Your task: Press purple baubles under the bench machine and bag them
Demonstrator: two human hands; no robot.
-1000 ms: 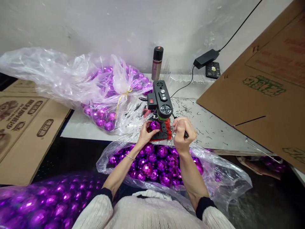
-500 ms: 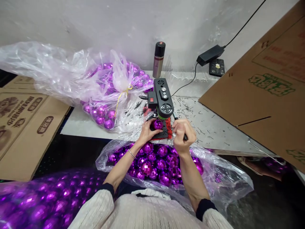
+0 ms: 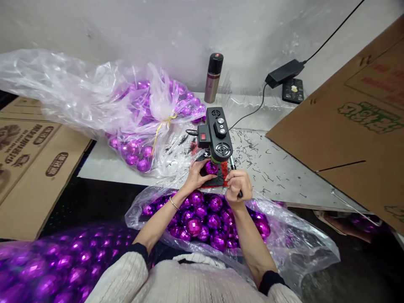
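Note:
My left hand [image 3: 195, 179] is closed round a purple faceted ball [image 3: 211, 167] and holds it on the base under a small black bench machine [image 3: 216, 137] with a red switch. My right hand [image 3: 238, 187] is a fist wrapped round the machine's black lever handle [image 3: 234, 170]. Right below both hands lies an open clear bag of purple balls [image 3: 208, 216] on my lap.
A tied clear bag of purple balls [image 3: 139, 122] lies left of the machine. A spray can [image 3: 213, 78] stands by the wall, next to a power adapter [image 3: 285, 72]. Cardboard sheets flank the table [image 3: 284, 168]; another heap of purple balls [image 3: 57, 269] fills the lower left.
My right hand has swung the lever handle down and towards the machine. My left hand stays on the ball under the head. The view has shifted slightly.

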